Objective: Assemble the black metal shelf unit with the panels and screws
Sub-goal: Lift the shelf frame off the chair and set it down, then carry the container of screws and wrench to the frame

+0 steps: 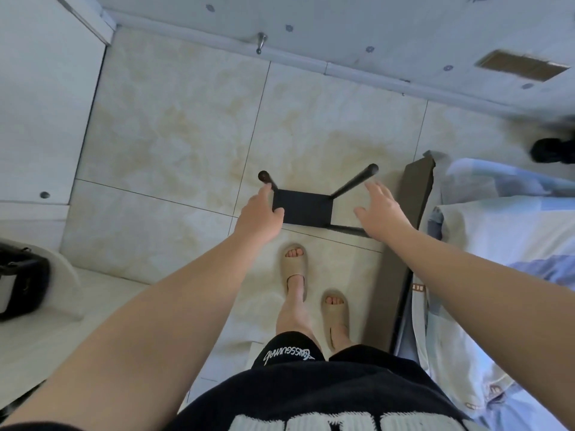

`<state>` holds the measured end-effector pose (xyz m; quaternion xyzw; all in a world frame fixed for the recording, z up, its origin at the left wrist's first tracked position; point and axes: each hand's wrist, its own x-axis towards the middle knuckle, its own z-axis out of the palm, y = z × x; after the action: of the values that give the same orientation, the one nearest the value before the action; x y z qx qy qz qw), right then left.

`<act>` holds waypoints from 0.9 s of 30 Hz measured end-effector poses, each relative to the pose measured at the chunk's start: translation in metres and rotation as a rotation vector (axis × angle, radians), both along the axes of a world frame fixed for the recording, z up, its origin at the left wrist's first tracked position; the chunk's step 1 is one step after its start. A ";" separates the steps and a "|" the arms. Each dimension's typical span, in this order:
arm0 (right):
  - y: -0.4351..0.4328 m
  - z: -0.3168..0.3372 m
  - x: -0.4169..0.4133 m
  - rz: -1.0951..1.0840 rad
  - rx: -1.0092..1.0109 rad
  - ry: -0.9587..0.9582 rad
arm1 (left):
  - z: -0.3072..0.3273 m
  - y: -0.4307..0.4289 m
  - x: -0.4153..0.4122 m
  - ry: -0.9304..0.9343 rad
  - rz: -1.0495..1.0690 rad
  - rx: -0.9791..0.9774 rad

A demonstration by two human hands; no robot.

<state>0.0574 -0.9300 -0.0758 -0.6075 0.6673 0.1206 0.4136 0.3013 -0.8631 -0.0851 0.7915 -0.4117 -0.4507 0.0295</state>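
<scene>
left hand [259, 213] grips the left edge of the black shelf unit [303, 209], thumb on the flat panel, fingers lying up along the left leg [267, 178]. right hand [379, 209] released, fingers straight and spread, holding nothing, just beside the right leg [354, 181]; whether the palm touches the lower bar beneath it cannot be told. the shelf unit sits on the tiled floor [174, 135], toward the floor's right edge, its two thin legs slanting away from the panel. just right of it, a brown bed frame [417, 194] and blue bedding [497, 231]. near it, two feet in beige slippers [294, 265]. at the floor's left edge, a black bag [21, 275].
</scene>
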 end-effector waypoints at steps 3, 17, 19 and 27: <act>0.020 0.021 -0.009 0.127 -0.006 0.026 | 0.022 0.024 -0.015 -0.077 -0.108 -0.006; 0.153 0.093 -0.071 0.811 -0.396 -0.011 | 0.115 0.227 -0.119 -0.433 -0.070 -0.224; 0.172 0.100 -0.072 0.904 -0.419 -0.029 | 0.126 0.259 -0.131 -0.477 -0.028 -0.216; 0.241 0.162 -0.022 1.188 -0.551 -0.266 | 0.187 0.369 -0.150 -0.643 0.268 -0.285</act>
<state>0.0356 -0.6888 0.0858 -0.9649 0.1691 0.0770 0.1855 0.1512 -0.4943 0.1015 0.9273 -0.3515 -0.1094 0.0674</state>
